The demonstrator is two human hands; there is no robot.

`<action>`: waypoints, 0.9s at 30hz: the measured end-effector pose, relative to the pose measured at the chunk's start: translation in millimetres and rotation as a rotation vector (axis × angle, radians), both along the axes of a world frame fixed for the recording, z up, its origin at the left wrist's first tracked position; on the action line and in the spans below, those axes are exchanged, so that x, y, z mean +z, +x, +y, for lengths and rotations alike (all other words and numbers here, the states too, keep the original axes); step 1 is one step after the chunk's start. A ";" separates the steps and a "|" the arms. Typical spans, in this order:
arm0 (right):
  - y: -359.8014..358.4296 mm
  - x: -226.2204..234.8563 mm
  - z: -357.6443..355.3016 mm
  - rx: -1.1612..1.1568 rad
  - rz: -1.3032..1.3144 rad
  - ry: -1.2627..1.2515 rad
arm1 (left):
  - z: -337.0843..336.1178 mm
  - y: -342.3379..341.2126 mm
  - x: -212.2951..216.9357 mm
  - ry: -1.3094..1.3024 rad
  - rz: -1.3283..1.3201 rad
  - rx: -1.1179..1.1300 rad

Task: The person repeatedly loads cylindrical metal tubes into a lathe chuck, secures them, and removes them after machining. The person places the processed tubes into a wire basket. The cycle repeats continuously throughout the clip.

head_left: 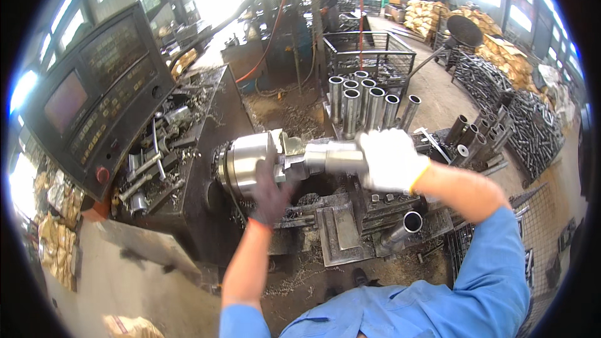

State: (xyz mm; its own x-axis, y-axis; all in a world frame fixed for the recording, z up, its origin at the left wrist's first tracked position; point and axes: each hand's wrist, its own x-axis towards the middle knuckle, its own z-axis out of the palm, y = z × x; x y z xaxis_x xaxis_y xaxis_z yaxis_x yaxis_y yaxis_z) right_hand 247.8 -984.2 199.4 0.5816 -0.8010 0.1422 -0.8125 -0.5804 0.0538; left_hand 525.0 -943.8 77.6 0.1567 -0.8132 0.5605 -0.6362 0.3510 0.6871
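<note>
My right hand, in a white glove, is wrapped round a shiny metal tube. The tube lies roughly level, its left end at the jaws of a lathe chuck; whether the jaws grip it, I cannot tell. In a dark glove with an orange cuff, my left hand is at the front of the chuck, near the jaws. Motion smears its fingers, so their pose is unclear.
A control panel stands left, beside a ledge holding loose tools and swarf. Several upright tubes stand behind the lathe, with darker ones farther right. Another short tube leans nearby. A person stands in the background.
</note>
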 end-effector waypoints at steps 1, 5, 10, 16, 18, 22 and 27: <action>-3.0 -1.3 34.4 0.011 -0.071 0.084 | 30.8 -29.7 -6.1 -0.242 0.300 -0.301; 12.9 -63.5 124.7 0.063 -0.131 0.374 | 127.7 -104.8 -59.8 0.178 1.367 -0.321; -14.4 -176.8 145.3 -0.237 -0.223 0.888 | 137.9 -101.0 -124.2 0.672 1.552 -0.032; -63.1 -270.8 140.5 -0.306 -0.503 1.186 | 146.3 -109.6 -160.8 0.652 1.851 -0.122; -69.0 -275.8 140.5 -0.241 -0.522 1.287 | 150.5 -110.2 -167.5 0.691 1.906 -0.020; -74.5 -242.9 146.5 0.071 -0.670 1.184 | 155.7 -102.6 -163.4 0.776 1.828 -0.282; -140.6 -169.0 156.0 -0.019 -0.402 0.723 | 167.4 -107.3 -122.3 0.806 1.314 -0.209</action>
State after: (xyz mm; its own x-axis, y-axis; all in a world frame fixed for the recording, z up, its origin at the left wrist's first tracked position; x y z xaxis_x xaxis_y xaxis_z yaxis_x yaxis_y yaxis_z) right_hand 107.2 -828.2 30.4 0.5820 -0.7835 -0.2178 -0.7000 -0.3464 -0.6245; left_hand 417.6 -776.4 -44.6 0.0191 -0.8901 -0.4553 0.5533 -0.3699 0.7463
